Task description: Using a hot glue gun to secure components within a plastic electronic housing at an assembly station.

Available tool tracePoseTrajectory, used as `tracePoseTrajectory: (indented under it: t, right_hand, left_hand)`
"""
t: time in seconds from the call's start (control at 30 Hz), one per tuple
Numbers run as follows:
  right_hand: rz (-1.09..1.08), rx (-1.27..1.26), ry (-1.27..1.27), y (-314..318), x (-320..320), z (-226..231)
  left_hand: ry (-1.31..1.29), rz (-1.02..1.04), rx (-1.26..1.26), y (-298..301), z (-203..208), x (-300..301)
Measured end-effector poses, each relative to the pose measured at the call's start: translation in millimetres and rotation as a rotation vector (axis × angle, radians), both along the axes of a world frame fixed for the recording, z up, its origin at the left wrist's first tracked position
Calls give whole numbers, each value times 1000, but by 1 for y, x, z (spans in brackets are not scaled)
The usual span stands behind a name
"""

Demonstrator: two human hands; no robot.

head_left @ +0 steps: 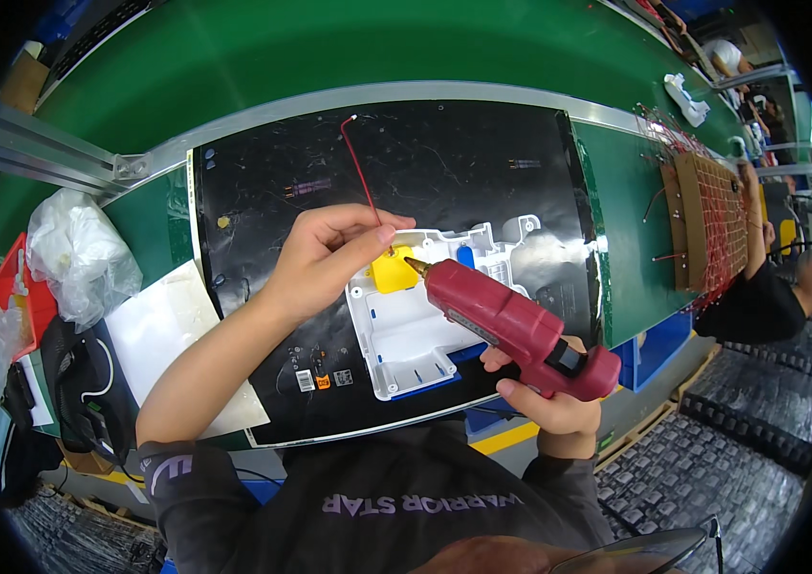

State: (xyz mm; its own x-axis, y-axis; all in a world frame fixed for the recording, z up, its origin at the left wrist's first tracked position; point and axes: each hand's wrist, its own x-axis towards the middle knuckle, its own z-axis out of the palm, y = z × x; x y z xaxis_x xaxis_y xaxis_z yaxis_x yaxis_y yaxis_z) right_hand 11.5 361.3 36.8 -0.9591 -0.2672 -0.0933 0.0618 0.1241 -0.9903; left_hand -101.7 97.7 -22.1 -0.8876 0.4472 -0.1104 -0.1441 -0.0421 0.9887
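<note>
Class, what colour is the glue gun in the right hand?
The glue gun is dark red; the head view shows it best.

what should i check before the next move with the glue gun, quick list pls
1. Wire held: ok, the left hand pinches it beside the yellow part.
2. Glue gun held: ok, the right hand grips its handle.
3. Nozzle aimed: ok, it points at the yellow part; whether they touch, cannot tell.
4. Wire's far end away from the nozzle: ok, it sticks up toward the far side of the mat.
5. Shell supported: ok, it lies open side up on the mat.
6. Glue hot: cannot tell.
</note>
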Motion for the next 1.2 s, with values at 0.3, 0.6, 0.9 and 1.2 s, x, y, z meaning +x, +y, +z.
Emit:
tracePoseTrajectory:
  t: [0.3, 0.6, 0.9, 1.2]
  right_hand:
    - [-9, -64, -27, 3, 3, -4]
    - [-24, -147, 19, 5, 8, -5]
    - [-43, -420, 44, 6, 14, 2]
    - [17, -470, 18, 6, 5, -11]
  left_hand:
    - [-21, -8, 8, 1, 1, -2]
    - [-97, 22, -5, 6, 9, -3]
    - [-228, 188, 169, -5, 19, -27]
    - [221, 355, 15, -67, 44, -161]
